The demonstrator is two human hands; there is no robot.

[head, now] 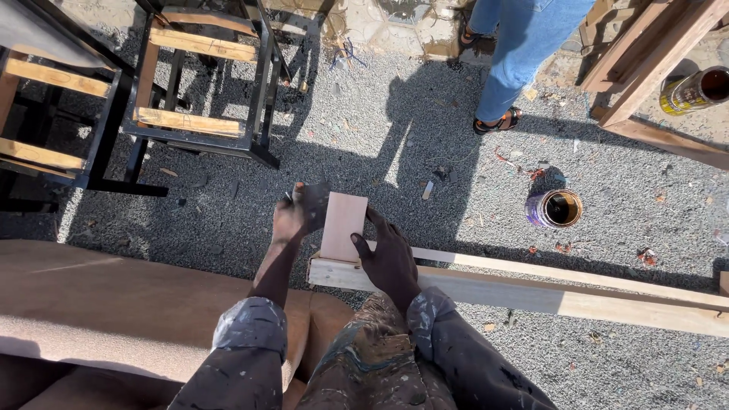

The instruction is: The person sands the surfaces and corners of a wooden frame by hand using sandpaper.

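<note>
A small flat wooden board stands on the end of a long pale wooden beam that runs off to the right across the gravel. My right hand grips the board's right edge and rests on the beam. My left hand is just left of the board and holds a dark sheet, seemingly sandpaper, against the board's upper left corner. My paint-stained sleeves and trousers fill the bottom of the view.
A brown padded seat lies at lower left. Black metal frames with wooden slats stand at upper left. An open tin sits on the gravel to the right. A person in jeans and sandals stands beyond. Timber and another tin are at upper right.
</note>
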